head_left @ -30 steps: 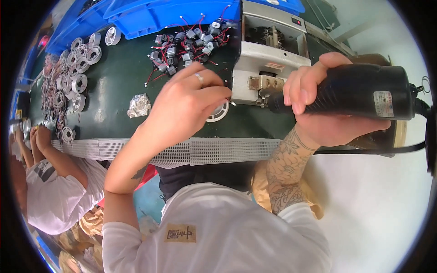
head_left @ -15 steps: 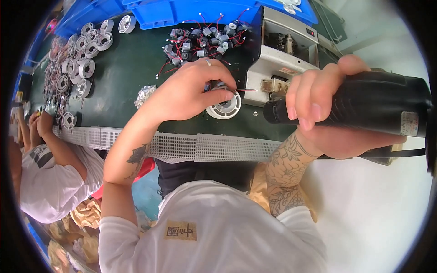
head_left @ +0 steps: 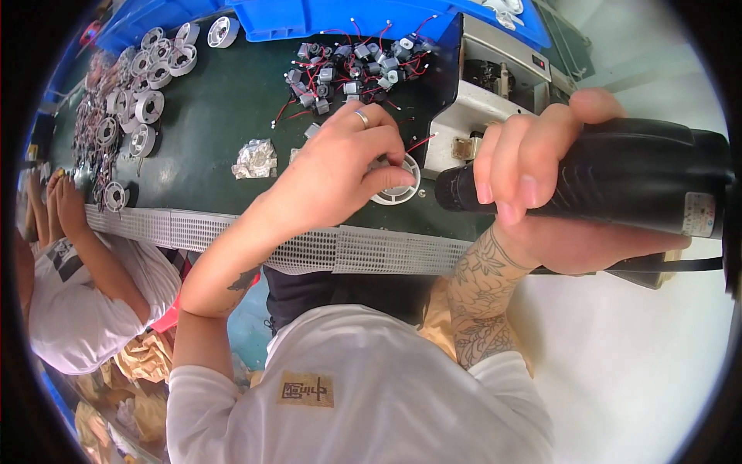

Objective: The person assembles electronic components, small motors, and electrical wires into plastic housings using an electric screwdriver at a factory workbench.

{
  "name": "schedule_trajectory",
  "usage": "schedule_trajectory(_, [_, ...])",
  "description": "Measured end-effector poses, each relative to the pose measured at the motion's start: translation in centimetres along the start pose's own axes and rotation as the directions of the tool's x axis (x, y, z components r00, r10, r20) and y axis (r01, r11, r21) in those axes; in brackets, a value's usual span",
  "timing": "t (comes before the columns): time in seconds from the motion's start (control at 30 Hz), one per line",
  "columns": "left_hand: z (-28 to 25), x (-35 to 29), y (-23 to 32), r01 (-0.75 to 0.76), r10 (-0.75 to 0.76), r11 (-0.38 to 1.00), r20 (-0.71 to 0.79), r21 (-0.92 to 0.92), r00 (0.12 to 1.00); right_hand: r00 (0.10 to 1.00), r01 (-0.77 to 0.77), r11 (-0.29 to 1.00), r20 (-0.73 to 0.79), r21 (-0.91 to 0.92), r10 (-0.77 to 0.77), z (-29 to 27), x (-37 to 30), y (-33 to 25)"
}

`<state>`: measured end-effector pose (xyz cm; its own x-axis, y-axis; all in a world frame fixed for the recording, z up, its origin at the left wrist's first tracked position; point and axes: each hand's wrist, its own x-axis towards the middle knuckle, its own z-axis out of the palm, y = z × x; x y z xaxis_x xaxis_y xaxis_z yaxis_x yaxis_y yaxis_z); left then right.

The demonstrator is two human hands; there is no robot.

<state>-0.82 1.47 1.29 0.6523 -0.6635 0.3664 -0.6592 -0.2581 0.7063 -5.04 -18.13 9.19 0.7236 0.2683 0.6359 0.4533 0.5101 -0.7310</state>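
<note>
Black power tool held level at right of centre, its nose aimed left at a white ring-shaped part on the dark green bench.

The right hand (head_left: 541, 185) is wrapped tight around the thick black cylindrical power tool (head_left: 618, 182); its long axis runs nearly horizontal across the right half of the frame, tip toward centre, a small pale rectangular label (head_left: 699, 215) near its rear end. The left hand (head_left: 340, 174), a silver ring on one finger, pinches the round white plastic ring-shaped part (head_left: 398, 185) at frame centre, fingers closed on its rim, though how firmly is hard to see. Upper centre lies a heap of small grey motors with red wires (head_left: 352, 69); blue plastic bins (head_left: 325, 15) line the top edge. White spools (head_left: 147, 77) cluster upper left. A crumpled silver foil scrap (head_left: 255, 158) lies left of centre.
</note>
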Motion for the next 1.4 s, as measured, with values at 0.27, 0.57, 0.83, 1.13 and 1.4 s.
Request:
schedule_trajectory(0.27, [-0.1, 0.4, 0.6, -0.159, 0.163, 0.974, -0.01, 0.16, 0.987, 1.0, -0.018, 1.0, -0.001, -0.002, 0.018, 0.0, 0.2, -0.7])
schedule_trajectory(0.57, [-0.7, -0.6, 0.1, -0.136, 0.134, 0.984, 0.028, 0.116, 0.991, 1.0, -0.026, 1.0, -0.012, -0.007, 0.026, -0.2, 0.1, -1.6])
schedule_trajectory(0.83, [-1.1, 0.1, 2.7, -0.127, 0.093, 0.883, 0.096, 0.452, 0.991, 0.999, -0.043, 0.999, -0.021, -0.013, 0.043, 0.7, 0.5, -1.1])
schedule_trajectory(1.13, [-1.8, 0.4, 1.5, -0.064, 0.04, 0.976, 0.12, 0.209, 0.992, 0.997, -0.068, 0.998, -0.036, -0.016, 0.067, 1.3, 0.6, -1.0])
schedule_trajectory(1.4, [0.0, -0.2, 0.6, 0.148, -0.148, 0.988, 0.007, -0.034, 0.989, 0.992, -0.079, 0.991, 0.09, -0.111, 0.089, 0.7, 1.0, -0.7])
